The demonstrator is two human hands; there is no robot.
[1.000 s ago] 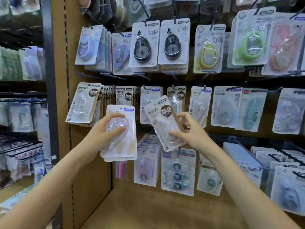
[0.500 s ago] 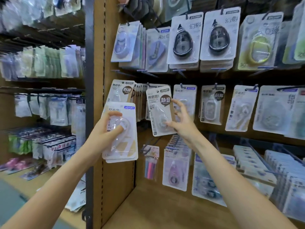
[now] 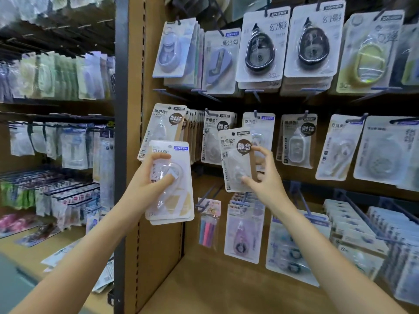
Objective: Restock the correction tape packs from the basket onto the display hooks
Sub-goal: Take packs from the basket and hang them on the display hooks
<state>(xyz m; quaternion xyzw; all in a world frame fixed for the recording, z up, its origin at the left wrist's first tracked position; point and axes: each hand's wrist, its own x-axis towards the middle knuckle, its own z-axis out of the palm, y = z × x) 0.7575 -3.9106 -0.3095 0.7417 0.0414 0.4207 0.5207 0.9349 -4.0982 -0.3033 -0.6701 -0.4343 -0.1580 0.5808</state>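
The right hand (image 3: 265,180) pinches one correction tape pack (image 3: 237,159) by its right edge, fingers curled round it: a pale card with a clear blister, a dark round label and a hang hole at the top. It is held upright just in front of the middle row of display hooks (image 3: 209,113). The left hand (image 3: 149,180) grips a stack of packs (image 3: 170,182), white cards with a beige lower corner, thumb across the blister; at least two edges show, perhaps three.
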